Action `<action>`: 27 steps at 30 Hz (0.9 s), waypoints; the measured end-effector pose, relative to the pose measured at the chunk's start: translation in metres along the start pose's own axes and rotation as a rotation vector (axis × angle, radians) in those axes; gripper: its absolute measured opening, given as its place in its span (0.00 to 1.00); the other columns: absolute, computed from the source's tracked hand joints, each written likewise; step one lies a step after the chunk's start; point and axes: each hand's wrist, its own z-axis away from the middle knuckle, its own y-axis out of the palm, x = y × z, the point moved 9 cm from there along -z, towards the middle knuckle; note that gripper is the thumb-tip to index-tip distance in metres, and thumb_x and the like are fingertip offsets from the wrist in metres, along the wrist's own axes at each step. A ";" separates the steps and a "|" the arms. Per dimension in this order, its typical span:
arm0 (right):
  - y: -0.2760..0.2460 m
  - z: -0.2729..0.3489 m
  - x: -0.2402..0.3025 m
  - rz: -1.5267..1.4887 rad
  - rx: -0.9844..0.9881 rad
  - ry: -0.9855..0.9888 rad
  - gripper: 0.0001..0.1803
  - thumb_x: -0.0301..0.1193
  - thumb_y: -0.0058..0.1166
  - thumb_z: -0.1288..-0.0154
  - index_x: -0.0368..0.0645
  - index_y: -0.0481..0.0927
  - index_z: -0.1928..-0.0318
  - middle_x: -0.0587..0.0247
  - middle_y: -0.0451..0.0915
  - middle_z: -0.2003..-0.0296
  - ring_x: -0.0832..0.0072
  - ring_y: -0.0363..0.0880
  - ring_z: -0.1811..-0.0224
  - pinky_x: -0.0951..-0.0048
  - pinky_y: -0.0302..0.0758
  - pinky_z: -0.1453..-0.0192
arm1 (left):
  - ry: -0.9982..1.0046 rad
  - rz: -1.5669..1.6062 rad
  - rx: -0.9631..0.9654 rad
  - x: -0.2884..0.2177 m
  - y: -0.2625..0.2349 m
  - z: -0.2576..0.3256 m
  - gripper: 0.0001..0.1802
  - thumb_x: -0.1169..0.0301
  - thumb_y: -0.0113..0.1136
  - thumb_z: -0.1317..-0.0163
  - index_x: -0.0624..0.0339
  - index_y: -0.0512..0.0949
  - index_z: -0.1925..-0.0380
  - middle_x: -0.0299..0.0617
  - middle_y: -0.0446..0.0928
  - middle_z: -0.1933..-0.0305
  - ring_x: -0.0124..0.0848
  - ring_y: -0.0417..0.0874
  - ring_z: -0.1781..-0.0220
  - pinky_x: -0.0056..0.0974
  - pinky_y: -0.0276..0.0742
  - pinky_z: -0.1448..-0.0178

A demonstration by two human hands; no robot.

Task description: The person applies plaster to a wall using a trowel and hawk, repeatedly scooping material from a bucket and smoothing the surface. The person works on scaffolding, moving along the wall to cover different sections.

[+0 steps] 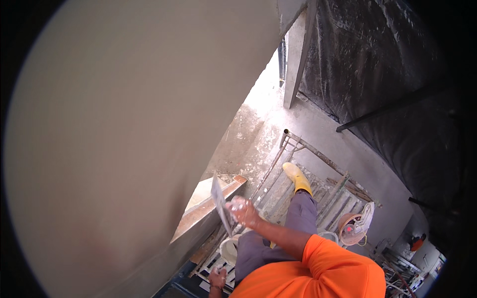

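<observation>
My right hand (242, 211), smeared with white plaster, is closed round a plastering trowel (218, 201). The trowel's flat blade is seen nearly edge-on, close to the large smooth beige wall (124, 134). Its handle is hidden in my fingers. Below the trowel, beside my leg, is a whitish bucket (228, 252). Low at the left, my left hand (217, 277) is beside pale slats, with a dark band at its wrist. Its fingers are too small to make out clearly, and I see no tool in it.
My yellow boot (298, 179) is on the scaffold planks (278, 198), bordered by a metal rail (318, 155). A pinkish bucket (349, 233) with a whitish bag stands at the right. A brick-edged ledge (208, 206) runs beside the wall. Dark plastic sheeting (377, 74) hangs beyond.
</observation>
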 end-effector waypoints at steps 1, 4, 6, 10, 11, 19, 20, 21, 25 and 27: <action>-0.019 0.014 -0.030 -0.615 -0.079 0.438 0.17 0.34 0.60 0.30 0.49 0.81 0.43 0.62 0.86 0.57 0.71 0.83 0.56 0.61 0.81 0.54 | 0.034 0.113 -0.012 -0.008 0.006 0.000 0.22 0.64 0.66 0.33 0.68 0.81 0.46 0.44 0.87 0.60 0.29 0.87 0.65 0.37 0.83 0.59; -0.108 -0.010 -0.037 -0.601 -0.259 0.838 0.22 0.34 0.64 0.28 0.48 0.74 0.38 0.64 0.83 0.62 0.76 0.78 0.71 0.69 0.76 0.73 | 0.152 0.184 -0.026 -0.044 0.016 -0.003 0.19 0.65 0.66 0.32 0.66 0.82 0.47 0.43 0.87 0.60 0.30 0.87 0.62 0.37 0.83 0.57; -0.173 -0.042 -0.004 -0.725 -0.405 0.788 0.26 0.34 0.72 0.33 0.48 0.72 0.41 0.67 0.78 0.71 0.76 0.74 0.80 0.70 0.73 0.77 | 0.181 0.115 -0.036 -0.070 0.020 -0.007 0.17 0.65 0.66 0.33 0.67 0.83 0.50 0.43 0.88 0.61 0.30 0.87 0.63 0.37 0.83 0.57; -0.257 -0.105 0.075 -0.816 -0.192 0.615 0.15 0.46 0.63 0.27 0.53 0.73 0.59 0.73 0.71 0.80 0.78 0.69 0.83 0.73 0.69 0.79 | 0.256 0.081 -0.067 -0.133 0.045 -0.008 0.11 0.67 0.65 0.32 0.66 0.85 0.61 0.39 0.86 0.68 0.28 0.86 0.68 0.37 0.82 0.60; -0.272 -0.115 0.084 -0.853 -0.205 0.573 0.16 0.48 0.61 0.26 0.54 0.72 0.61 0.73 0.69 0.80 0.78 0.68 0.83 0.73 0.68 0.79 | 0.225 0.064 -0.047 -0.145 0.054 -0.008 0.09 0.68 0.64 0.30 0.65 0.84 0.62 0.37 0.86 0.69 0.27 0.86 0.68 0.36 0.82 0.62; -0.319 -0.148 0.069 -0.860 -0.270 0.776 0.15 0.49 0.49 0.20 0.54 0.76 0.61 0.76 0.63 0.83 0.80 0.62 0.87 0.75 0.65 0.83 | 0.183 0.276 -0.218 -0.213 0.101 0.014 0.16 0.61 0.70 0.35 0.66 0.84 0.67 0.41 0.85 0.71 0.28 0.85 0.69 0.39 0.82 0.58; -0.322 -0.164 0.075 -0.902 -0.236 0.726 0.16 0.49 0.48 0.20 0.53 0.78 0.58 0.74 0.67 0.80 0.78 0.67 0.84 0.73 0.69 0.79 | 0.264 0.280 -0.254 -0.224 0.104 0.015 0.16 0.61 0.70 0.36 0.66 0.84 0.68 0.41 0.85 0.71 0.28 0.84 0.69 0.39 0.81 0.59; -0.323 -0.178 0.080 -0.920 -0.229 0.692 0.17 0.50 0.47 0.20 0.52 0.79 0.55 0.72 0.72 0.78 0.76 0.72 0.81 0.71 0.74 0.75 | 0.288 0.274 -0.280 -0.222 0.109 0.019 0.17 0.60 0.70 0.36 0.66 0.84 0.68 0.42 0.85 0.71 0.28 0.84 0.69 0.39 0.81 0.59; -0.326 -0.226 0.101 -1.077 -0.143 0.568 0.24 0.51 0.44 0.21 0.48 0.81 0.42 0.60 0.86 0.56 0.65 0.86 0.55 0.59 0.85 0.48 | 0.177 0.383 -0.058 -0.192 0.154 0.005 0.17 0.60 0.70 0.38 0.66 0.83 0.71 0.42 0.85 0.72 0.30 0.83 0.69 0.40 0.79 0.61; -0.327 -0.250 0.111 -1.163 -0.057 0.495 0.27 0.52 0.44 0.22 0.46 0.79 0.38 0.56 0.84 0.46 0.61 0.83 0.44 0.54 0.80 0.37 | 0.122 0.122 -0.217 -0.170 0.154 0.009 0.20 0.57 0.71 0.38 0.67 0.81 0.73 0.44 0.84 0.75 0.33 0.82 0.71 0.43 0.78 0.63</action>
